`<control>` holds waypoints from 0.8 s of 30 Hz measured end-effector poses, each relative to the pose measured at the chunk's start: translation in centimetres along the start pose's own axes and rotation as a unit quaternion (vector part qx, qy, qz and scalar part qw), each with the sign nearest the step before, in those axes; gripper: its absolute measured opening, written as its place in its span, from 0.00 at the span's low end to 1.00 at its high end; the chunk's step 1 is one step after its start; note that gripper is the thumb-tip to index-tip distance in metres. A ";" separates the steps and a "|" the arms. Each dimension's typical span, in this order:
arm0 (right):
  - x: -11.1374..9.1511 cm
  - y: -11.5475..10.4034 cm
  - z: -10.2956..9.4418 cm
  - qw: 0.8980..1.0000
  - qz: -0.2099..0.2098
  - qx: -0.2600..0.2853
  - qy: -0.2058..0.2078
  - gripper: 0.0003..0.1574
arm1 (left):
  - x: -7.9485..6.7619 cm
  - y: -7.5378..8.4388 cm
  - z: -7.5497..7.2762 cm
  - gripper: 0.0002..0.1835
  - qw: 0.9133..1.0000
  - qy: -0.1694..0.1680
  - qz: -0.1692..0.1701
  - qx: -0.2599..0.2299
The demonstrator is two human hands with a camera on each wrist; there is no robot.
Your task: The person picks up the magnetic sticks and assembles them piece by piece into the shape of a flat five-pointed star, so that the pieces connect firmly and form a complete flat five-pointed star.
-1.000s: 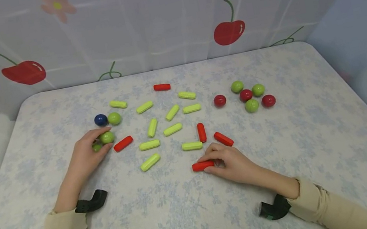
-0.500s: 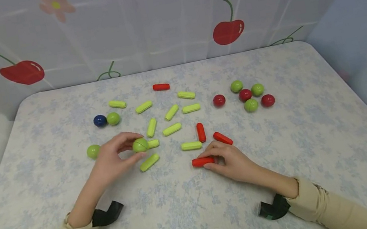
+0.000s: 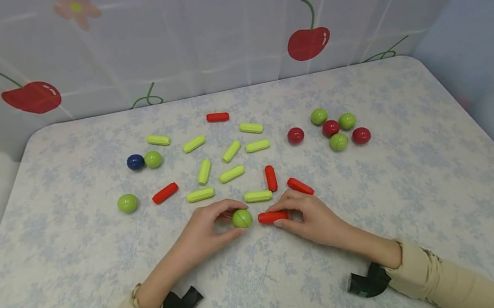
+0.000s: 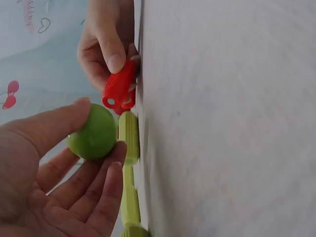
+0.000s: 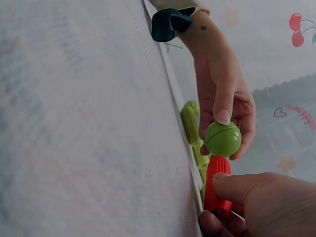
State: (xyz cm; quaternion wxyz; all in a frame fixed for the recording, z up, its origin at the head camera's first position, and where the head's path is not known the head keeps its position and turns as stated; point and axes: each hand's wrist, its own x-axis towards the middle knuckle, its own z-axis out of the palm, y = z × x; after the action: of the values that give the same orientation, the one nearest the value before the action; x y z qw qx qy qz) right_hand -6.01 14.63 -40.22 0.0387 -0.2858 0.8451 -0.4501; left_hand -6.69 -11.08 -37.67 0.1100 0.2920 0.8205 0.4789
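Fingers of the left hand pinched a green ball; those of the right hand gripped a red stick just beside it, mid-table. Yellow sticks narrowed the room toward the far edge.

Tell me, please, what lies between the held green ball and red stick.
In the head view, only bare tabletop shows between the held green ball and held red stick.

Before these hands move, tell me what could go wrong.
The left hand pinches a smooth green ball, which might slip and roll away. The right hand holds a red stick near a yellow-green stick, so either hand could nudge that one aside.
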 end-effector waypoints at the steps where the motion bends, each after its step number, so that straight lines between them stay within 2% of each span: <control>1: 0.0 0.0 0.1 1.000 0.000 0.002 0.000 0.15 | 0.0 0.0 0.2 0.19 1.000 -0.001 -0.003 -0.006; 9: -0.1 -0.4 0.4 1.000 0.008 0.015 0.006 0.14 | 0.2 -0.2 1.3 0.20 0.998 0.002 -0.023 -0.066; 15: 0.1 -0.5 0.5 1.000 -0.002 0.009 -0.012 0.13 | 0.2 -0.5 1.4 0.21 0.998 0.006 -0.009 -0.061; 20: 0.6 -1.1 0.6 0.999 -0.003 0.009 -0.035 0.24 | 0.4 -0.6 1.6 0.22 1.000 0.005 0.001 -0.029; 24: 1.0 -1.6 0.8 0.998 0.012 0.023 -0.051 0.32 | 0.5 -0.5 1.9 0.23 0.999 0.010 -0.003 -0.044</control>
State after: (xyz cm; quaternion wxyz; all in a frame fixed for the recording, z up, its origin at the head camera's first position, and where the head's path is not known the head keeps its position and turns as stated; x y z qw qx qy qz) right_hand -5.88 12.85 -39.28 0.0933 -0.2975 0.8345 -0.4543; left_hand -6.37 -9.58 -39.04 0.1161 0.2800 0.8006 0.5169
